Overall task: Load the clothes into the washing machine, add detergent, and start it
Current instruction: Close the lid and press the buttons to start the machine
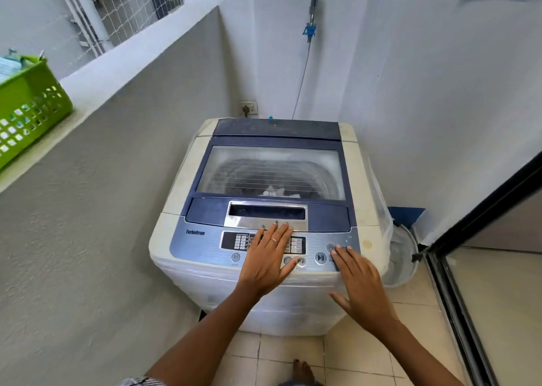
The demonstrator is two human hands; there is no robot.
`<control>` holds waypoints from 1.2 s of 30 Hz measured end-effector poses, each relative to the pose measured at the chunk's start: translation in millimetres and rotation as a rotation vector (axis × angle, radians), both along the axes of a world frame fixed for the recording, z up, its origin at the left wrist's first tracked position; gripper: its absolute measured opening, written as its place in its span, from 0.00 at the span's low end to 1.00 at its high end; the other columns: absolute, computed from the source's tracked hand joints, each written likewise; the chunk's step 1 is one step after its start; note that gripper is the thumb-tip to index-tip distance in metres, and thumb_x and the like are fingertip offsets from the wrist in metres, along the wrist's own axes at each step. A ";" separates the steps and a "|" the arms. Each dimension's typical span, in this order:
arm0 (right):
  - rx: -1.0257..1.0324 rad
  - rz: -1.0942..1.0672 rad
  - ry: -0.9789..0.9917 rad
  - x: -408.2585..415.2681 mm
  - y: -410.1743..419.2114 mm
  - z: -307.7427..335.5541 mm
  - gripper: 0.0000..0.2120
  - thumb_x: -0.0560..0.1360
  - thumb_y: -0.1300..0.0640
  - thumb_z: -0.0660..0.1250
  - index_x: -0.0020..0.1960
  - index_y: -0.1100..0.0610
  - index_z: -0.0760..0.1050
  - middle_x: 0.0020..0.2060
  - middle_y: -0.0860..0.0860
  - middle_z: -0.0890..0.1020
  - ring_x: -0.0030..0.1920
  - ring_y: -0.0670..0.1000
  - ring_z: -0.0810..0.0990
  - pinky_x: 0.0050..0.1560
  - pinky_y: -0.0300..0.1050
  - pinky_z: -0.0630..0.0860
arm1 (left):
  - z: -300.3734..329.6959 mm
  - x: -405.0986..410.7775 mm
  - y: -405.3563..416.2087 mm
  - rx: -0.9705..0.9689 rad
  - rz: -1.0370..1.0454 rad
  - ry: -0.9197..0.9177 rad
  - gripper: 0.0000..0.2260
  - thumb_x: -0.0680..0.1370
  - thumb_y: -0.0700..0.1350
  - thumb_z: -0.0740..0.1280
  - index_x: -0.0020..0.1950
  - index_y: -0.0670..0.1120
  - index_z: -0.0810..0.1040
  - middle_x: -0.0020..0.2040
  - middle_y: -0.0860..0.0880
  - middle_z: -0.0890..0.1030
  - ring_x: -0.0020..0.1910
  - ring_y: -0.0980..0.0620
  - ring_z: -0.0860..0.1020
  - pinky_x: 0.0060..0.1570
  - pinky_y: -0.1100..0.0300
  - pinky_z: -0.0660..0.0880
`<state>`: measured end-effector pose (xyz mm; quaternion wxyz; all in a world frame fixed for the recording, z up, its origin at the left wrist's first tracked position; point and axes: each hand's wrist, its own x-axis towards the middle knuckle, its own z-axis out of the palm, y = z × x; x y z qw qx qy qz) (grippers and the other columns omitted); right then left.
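Note:
A white and blue top-loading washing machine (181, 180) stands in the corner with its glass lid (269, 170) closed; dark clothes show dimly through the glass. My left hand (268, 256) lies flat and open over the middle of the control panel (205, 246), fingertips at the silver lid handle (267, 214). My right hand (359, 283) is open too, its fingertips by the power button (330, 247) at the panel's right end, next to the start/pause button (320, 258). Neither hand holds anything.
A green plastic basket (29, 112) sits on the ledge at the left. A wall socket (248, 108) and a water tap with hose (310, 30) are behind the machine. A white bucket (403, 256) stands at its right, beside a sliding glass door (481, 268).

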<state>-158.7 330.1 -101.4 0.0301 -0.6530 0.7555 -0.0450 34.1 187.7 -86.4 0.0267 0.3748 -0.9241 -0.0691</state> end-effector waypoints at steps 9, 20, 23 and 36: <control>-0.255 0.054 0.088 -3.2 -5.0 -23.5 0.31 0.72 0.43 0.59 0.71 0.57 0.64 0.70 0.53 0.69 0.68 0.56 0.66 0.62 0.53 0.62 | -14.9 -3.1 -2.3 -0.089 -0.010 0.145 0.26 0.79 0.58 0.51 0.72 0.45 0.69 0.70 0.47 0.72 0.71 0.48 0.68 0.70 0.51 0.59; -0.328 0.046 0.080 0.2 -5.7 -25.3 0.31 0.67 0.51 0.69 0.68 0.59 0.71 0.68 0.54 0.72 0.67 0.58 0.67 0.60 0.55 0.63 | -19.7 -3.4 -4.3 -0.095 -0.002 0.185 0.26 0.77 0.56 0.56 0.71 0.45 0.70 0.70 0.48 0.72 0.72 0.49 0.66 0.70 0.50 0.61; -0.300 0.040 0.065 1.2 -7.0 -19.0 0.36 0.62 0.53 0.77 0.68 0.59 0.71 0.66 0.55 0.75 0.65 0.58 0.68 0.60 0.56 0.62 | -21.7 -2.3 -4.8 -0.117 -0.007 0.205 0.26 0.79 0.57 0.53 0.71 0.45 0.70 0.70 0.48 0.72 0.72 0.49 0.66 0.70 0.50 0.61; -0.257 -0.016 0.135 18.8 -26.7 7.2 0.32 0.51 0.66 0.81 0.55 0.66 0.80 0.52 0.60 0.82 0.54 0.58 0.77 0.53 0.52 0.71 | -26.6 -4.1 -4.9 -0.191 -0.001 0.269 0.25 0.76 0.54 0.58 0.71 0.46 0.70 0.70 0.47 0.72 0.71 0.49 0.66 0.69 0.49 0.63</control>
